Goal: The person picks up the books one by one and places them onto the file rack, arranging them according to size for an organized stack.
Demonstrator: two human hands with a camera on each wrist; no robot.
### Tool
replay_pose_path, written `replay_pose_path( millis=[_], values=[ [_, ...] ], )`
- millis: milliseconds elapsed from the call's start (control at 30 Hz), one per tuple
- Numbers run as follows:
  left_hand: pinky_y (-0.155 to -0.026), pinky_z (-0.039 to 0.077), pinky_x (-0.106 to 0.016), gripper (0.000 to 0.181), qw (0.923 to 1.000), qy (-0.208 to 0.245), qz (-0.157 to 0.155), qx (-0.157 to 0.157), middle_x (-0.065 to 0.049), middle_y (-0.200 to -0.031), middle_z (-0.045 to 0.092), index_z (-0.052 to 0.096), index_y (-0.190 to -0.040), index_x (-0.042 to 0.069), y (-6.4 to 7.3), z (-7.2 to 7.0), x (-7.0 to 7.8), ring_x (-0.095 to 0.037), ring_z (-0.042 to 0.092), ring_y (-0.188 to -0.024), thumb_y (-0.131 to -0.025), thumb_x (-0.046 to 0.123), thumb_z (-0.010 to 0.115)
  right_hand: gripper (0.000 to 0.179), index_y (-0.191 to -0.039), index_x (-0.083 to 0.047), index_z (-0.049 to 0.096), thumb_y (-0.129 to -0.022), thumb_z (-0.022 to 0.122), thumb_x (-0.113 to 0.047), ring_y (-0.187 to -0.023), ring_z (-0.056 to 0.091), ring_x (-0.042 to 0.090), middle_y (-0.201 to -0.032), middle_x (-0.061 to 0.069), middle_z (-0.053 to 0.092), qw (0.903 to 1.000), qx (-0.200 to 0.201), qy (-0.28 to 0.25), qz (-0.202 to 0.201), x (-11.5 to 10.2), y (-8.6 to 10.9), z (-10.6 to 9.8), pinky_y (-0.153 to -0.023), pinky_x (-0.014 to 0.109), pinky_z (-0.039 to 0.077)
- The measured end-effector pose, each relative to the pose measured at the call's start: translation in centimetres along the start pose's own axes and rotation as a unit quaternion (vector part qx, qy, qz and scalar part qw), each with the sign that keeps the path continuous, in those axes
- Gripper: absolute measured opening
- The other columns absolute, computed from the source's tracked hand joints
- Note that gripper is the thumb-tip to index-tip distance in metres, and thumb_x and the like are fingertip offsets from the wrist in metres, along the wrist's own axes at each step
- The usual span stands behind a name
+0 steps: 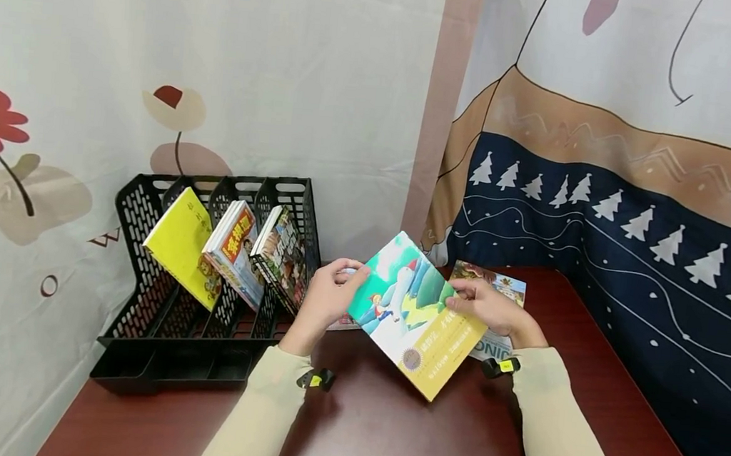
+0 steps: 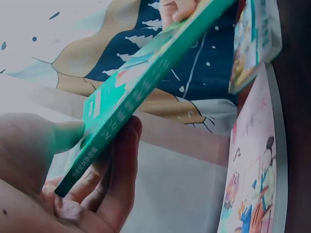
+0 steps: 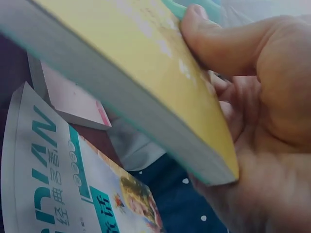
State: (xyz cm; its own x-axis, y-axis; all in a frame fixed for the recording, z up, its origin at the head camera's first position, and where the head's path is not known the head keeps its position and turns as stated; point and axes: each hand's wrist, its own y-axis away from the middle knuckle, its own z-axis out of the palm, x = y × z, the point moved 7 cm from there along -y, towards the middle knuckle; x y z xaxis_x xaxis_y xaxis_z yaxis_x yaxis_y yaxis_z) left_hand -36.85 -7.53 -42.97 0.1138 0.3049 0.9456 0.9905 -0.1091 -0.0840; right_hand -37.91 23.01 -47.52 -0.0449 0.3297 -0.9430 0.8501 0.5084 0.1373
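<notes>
Both hands hold a picture book with a green and yellow cover, tilted above the dark red table. My left hand grips its left edge, thumb on the cover and fingers under the green spine. My right hand grips the opposite edge, thumb pressed on the yellow cover, fingers beneath. More books lie flat on the table under it: one with a white and teal cover and a pink one.
A black mesh file rack stands at the left back of the table, holding three leaning books, a yellow one among them. Printed cloth hangs behind and to the right. Bare tabletop lies in front of the hands.
</notes>
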Motion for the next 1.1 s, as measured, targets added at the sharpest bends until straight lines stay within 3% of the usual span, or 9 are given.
replay_pose_path(
  millis=[100,267,400,500,700,967,1100],
  values=[
    [-0.069,0.062,-0.036,0.040,0.9989,0.044,-0.010,-0.014,-0.014,-0.111,0.082,0.073,-0.137,0.022,-0.1,0.0,0.0,-0.024,0.079,-0.078,-0.109,0.050,0.069,0.043,-0.151,0.006,0.053,-0.114,0.060,-0.016,-0.089,0.083,0.023,-0.110,0.011,0.082,0.9995,0.014,-0.027,0.005,0.1,-0.2,-0.3,-0.081,0.037,0.069],
    [-0.062,0.061,-0.040,0.046,0.9943,0.059,-0.021,-0.087,-0.017,-0.117,0.083,0.065,-0.149,0.025,0.0,1.3,0.0,-0.037,0.083,-0.080,-0.112,0.051,0.063,0.058,-0.166,0.002,0.032,-0.117,0.054,-0.020,-0.093,0.082,0.020,-0.115,0.010,0.078,0.9979,0.015,-0.063,0.005,-0.1,-0.4,0.1,-0.084,0.035,0.068],
    [-0.071,0.067,-0.052,0.046,0.9912,0.059,0.008,-0.119,-0.019,-0.129,0.078,0.055,-0.157,0.026,0.2,2.0,0.8,-0.030,0.082,-0.086,-0.115,0.042,0.061,0.063,-0.170,0.001,0.024,-0.118,0.052,-0.020,-0.094,0.082,0.018,-0.114,0.009,0.077,0.9975,0.007,-0.069,-0.010,-0.7,-0.6,0.7,-0.084,0.033,0.068],
    [-0.077,0.068,-0.059,0.047,0.9885,0.072,0.023,-0.131,-0.023,-0.131,0.075,0.049,-0.159,0.025,0.4,2.1,1.4,-0.026,0.081,-0.092,-0.115,0.032,0.062,0.057,-0.166,0.003,0.029,-0.118,0.051,-0.019,-0.094,0.082,0.017,-0.113,0.006,0.079,0.9969,0.001,-0.076,-0.019,-0.9,-0.9,1.2,-0.084,0.034,0.068],
    [-0.070,0.068,-0.055,0.047,0.9912,0.055,0.045,-0.112,-0.024,-0.127,0.077,0.050,-0.158,0.021,0.6,1.2,1.7,-0.027,0.082,-0.090,-0.113,0.023,0.064,0.056,-0.167,0.001,0.030,-0.118,0.051,-0.018,-0.097,0.082,0.017,-0.115,0.007,0.079,0.9960,-0.004,-0.086,-0.022,-1.2,-1.4,2.5,-0.086,0.034,0.068],
    [-0.073,0.066,-0.038,0.047,0.9964,-0.010,0.048,-0.070,-0.018,-0.123,0.080,0.058,-0.157,0.025,1.0,-0.3,2.2,-0.023,0.081,-0.092,-0.111,0.023,0.067,0.051,-0.159,-0.004,0.051,-0.114,0.063,-0.025,-0.116,0.078,0.023,-0.142,0.020,0.073,1.0000,0.000,-0.005,-0.002,-0.9,-2.1,3.3,-0.090,0.046,0.068],
    [-0.074,0.065,-0.036,0.047,0.9964,-0.045,0.049,-0.053,-0.016,-0.118,0.082,0.059,-0.157,0.026,1.4,-1.0,2.6,-0.021,0.080,-0.088,-0.110,0.024,0.068,0.045,-0.154,-0.006,0.057,-0.114,0.063,-0.026,-0.114,0.077,0.028,-0.140,0.021,0.072,0.9999,0.009,-0.005,0.003,-0.9,-2.0,3.3,-0.093,0.050,0.068]
  ],
)
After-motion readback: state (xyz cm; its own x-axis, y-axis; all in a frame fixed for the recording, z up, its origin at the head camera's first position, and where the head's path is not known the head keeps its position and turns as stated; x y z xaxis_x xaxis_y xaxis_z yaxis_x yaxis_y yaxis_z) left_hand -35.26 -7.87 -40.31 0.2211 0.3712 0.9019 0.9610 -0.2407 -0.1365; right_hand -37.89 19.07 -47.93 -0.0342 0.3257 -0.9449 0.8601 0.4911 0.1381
